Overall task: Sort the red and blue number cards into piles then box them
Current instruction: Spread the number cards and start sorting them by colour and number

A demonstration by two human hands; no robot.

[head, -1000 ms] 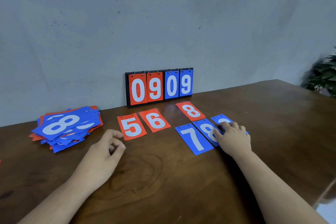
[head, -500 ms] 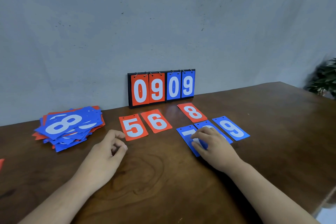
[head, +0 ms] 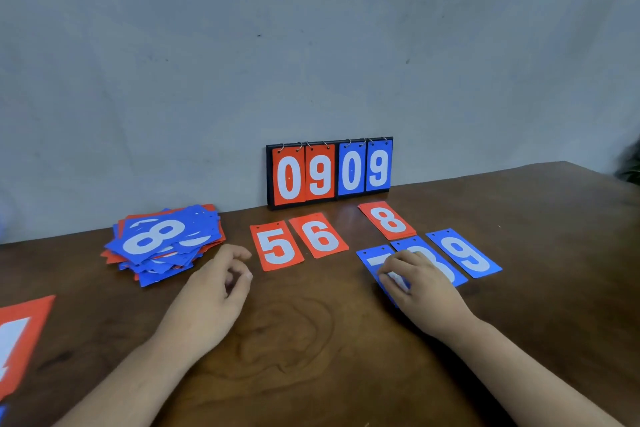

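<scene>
Red cards 5 (head: 276,246), 6 (head: 319,235) and 8 (head: 387,219) lie face up on the wooden table (head: 311,340). To their right lie blue cards 7 (head: 371,258), 8 (head: 437,262) and 9 (head: 464,254). My right hand (head: 417,282) rests on the blue 7 and 8, its curled fingertips pressing the 7. My left hand (head: 216,291) hovers loosely curled and holds nothing, just left of the red 5. A mixed pile of red and blue cards (head: 162,243) sits at the left.
A black flip scoreboard (head: 329,170) reading 0909 stands against the grey wall. Part of a red card (head: 20,336) shows at the left edge. A plant (head: 630,166) is at the far right beyond the table's edge.
My right hand has moved left from the blue 9 onto the blue 7 and 8. The blue 8 now overlaps the 7 slightly. My left hand has stayed in place.
</scene>
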